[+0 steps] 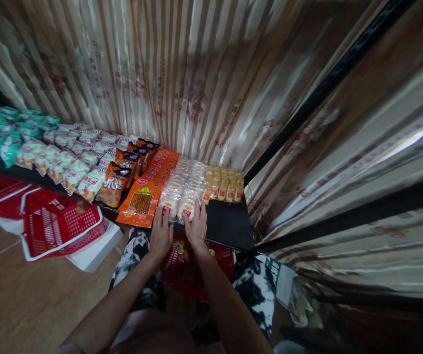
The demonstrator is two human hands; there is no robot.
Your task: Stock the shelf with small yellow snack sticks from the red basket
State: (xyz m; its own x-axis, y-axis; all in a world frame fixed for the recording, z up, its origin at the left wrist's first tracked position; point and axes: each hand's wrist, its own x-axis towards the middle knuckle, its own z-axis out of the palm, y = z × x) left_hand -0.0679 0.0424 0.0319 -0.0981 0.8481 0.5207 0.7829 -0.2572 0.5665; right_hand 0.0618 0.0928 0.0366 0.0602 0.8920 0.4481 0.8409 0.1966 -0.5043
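Both arms reach forward, left hand and right hand side by side, fingers extended.

The scene is dim and warm-toned. The brightest light is a white streak at three o'clock, glaring through a gap in the striped curtain, whose satin folds carry soft sheen at twelve o'clock. Strong wide-angle distortion bends the curtain stripes and stretches everything toward the edges, where motion blur smears detail, worst at two to four o'clock. The lower corners, at five and seven o'clock, sink into murky shadow.
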